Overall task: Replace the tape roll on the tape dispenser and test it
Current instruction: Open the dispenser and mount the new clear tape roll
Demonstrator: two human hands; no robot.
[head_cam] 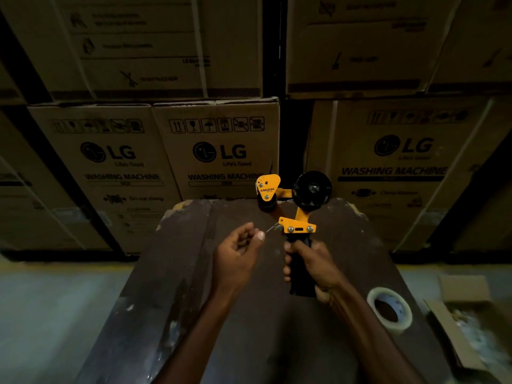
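My right hand (pixel 313 268) grips the black handle of a yellow tape dispenser (pixel 297 217) and holds it upright over a dark wooden table (pixel 249 314). The dispenser's black hub (pixel 312 189) carries no roll. Just left of the handle, my left hand (pixel 239 256) has its fingers curled with thumb and forefinger pinched, close to a thin metal wire (pixel 273 227) that sticks out from the dispenser's frame. Whether the fingertips touch the wire is unclear. A roll of clear tape (pixel 390 309) lies flat on the table at the right.
Stacked cardboard washing machine boxes (pixel 221 151) form a wall right behind the table. An open cardboard box (pixel 471 322) stands at the lower right beside the table. Grey floor (pixel 55 314) shows at the left.
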